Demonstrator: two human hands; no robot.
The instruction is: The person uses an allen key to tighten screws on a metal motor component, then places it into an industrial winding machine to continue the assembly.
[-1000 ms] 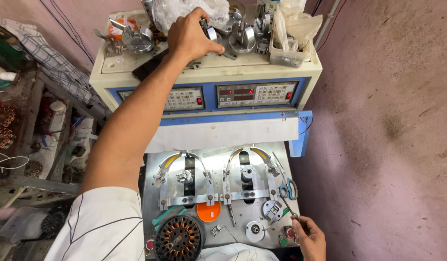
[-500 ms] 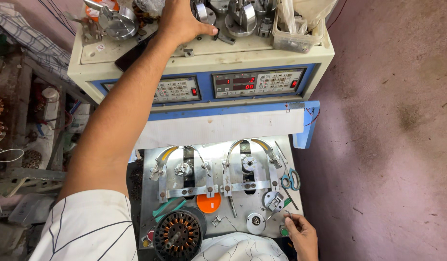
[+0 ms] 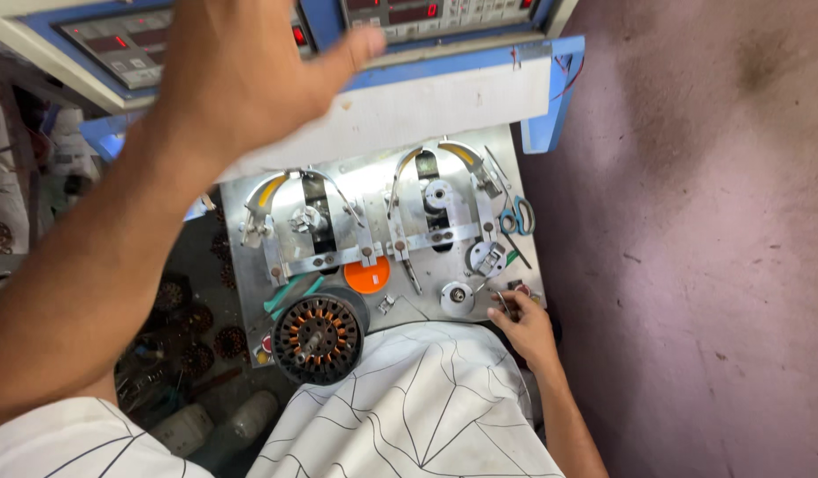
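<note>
My left hand [image 3: 241, 75] is raised in front of the winding machine's control panel [image 3: 108, 49], thumb spread to the right; its fingertips run past the top edge, so I cannot see whether it holds anything. My right hand [image 3: 526, 329] rests at the lower right corner of the metal work plate [image 3: 243, 285], fingers curled on a small metal part [image 3: 506, 299]. A round stator with copper windings [image 3: 319, 338] sits at the plate's front left, by my white-clothed lap.
Two curved winding fixtures [image 3: 304, 223] [image 3: 436, 202] are bolted on the plate, with an orange disc [image 3: 367, 276] and a white round piece [image 3: 457, 297] in front. Blue-handled scissors [image 3: 518, 216] lie at the right edge. More stators [image 3: 192, 350] sit in a dark bin on the left.
My left hand has come back from the cluttered top of the machine and now hangs before the panel. The view has tilted down. My right hand stays at the plate's corner.
</note>
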